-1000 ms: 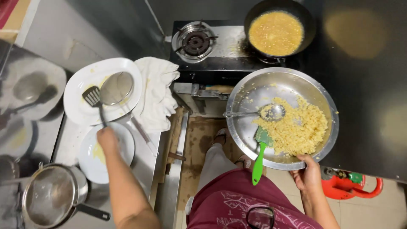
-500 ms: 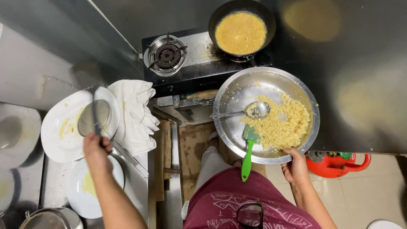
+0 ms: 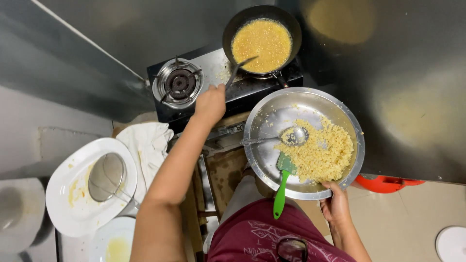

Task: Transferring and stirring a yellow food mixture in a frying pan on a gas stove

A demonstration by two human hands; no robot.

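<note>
Right hand [image 3: 336, 206]: nearest the camera, its grip is closed on the near rim of the steel platter [image 3: 264, 160], thumb on top, holding the platter out beside the stove.
Steel platter: it sits level in the air, about half bare metal. A mound of yellow crumbly food [image 3: 321, 151] lies on its right half.
Tools on the platter: 2 rest there loose. A green spatula [image 3: 280, 187] lies with its blade touching the mound and its handle hanging over the near rim. A metal spoon [image 3: 291, 137] lies with its bowl at the mound's left edge.
Left side, tabletop level: a white plate [image 3: 68, 204] carries a round wire strainer [image 3: 106, 176] and yellow smears. A second white plate [image 3: 112, 241] just beside it is also smeared. A white cloth [image 3: 148, 143] lies next to them.
Left hand [image 3: 209, 103]: stretched forward over the stove's front edge, its grip is closed on the handle of a thin utensil [image 3: 236, 70], whose tip reaches the near rim of the pan.
Black pan [image 3: 262, 40]: it sits on the right burner, filled wide with the same yellow food.
Left burner [image 3: 177, 83]: bare, no pot on it.
Progress, judged: 1 share appears already plated and handled, going by the smeared plates. The platter's mound is not yet in the pan. The pan's food is being tended, so the cooking seems midway.
</note>
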